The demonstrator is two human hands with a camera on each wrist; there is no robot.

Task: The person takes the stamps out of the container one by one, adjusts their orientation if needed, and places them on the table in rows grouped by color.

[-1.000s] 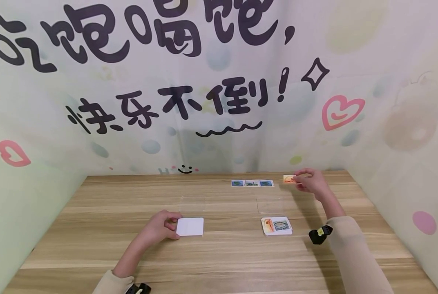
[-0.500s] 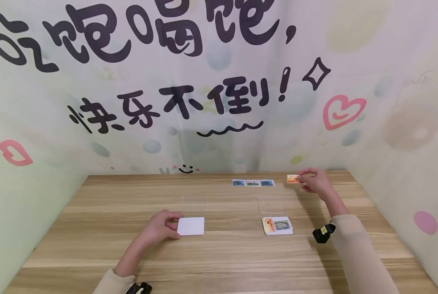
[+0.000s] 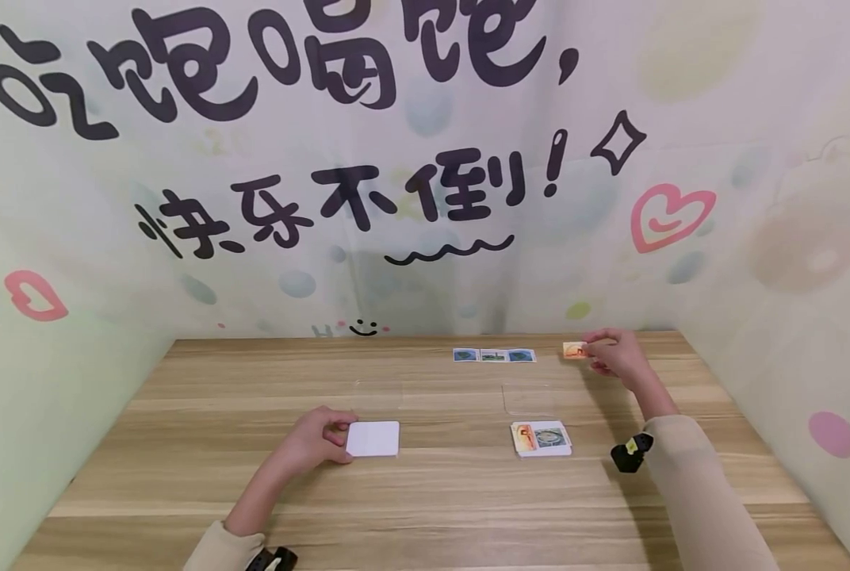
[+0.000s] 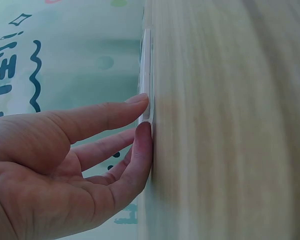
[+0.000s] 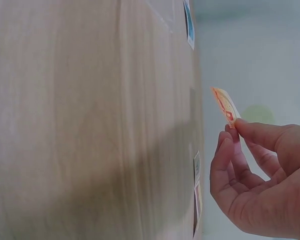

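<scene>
My right hand (image 3: 616,355) pinches a small orange picture card (image 5: 225,106) between thumb and fingertip. In the right wrist view the card is tilted and held off the wooden table. My left hand (image 3: 315,438) grips the left edge of a stack of white cards (image 3: 373,438), thumb at one corner and a finger at the other. The left wrist view shows this stack (image 4: 146,75) edge-on, low on the table. A second stack, picture cards (image 3: 549,438), lies right of centre with an orange picture and a grey round one showing on top.
A row of small blue and green picture cards (image 3: 494,356) lies near the wall. Clear, thin-edged lids or trays (image 3: 527,399) lie beyond both stacks. More picture cards (image 5: 197,167) lie below my right hand. A printed backdrop (image 3: 425,159) rises behind the wooden table (image 3: 453,507).
The whole head view has shifted slightly right. My right hand, still pinching the orange card, moved a little to the right. My left hand stayed at the white stack.
</scene>
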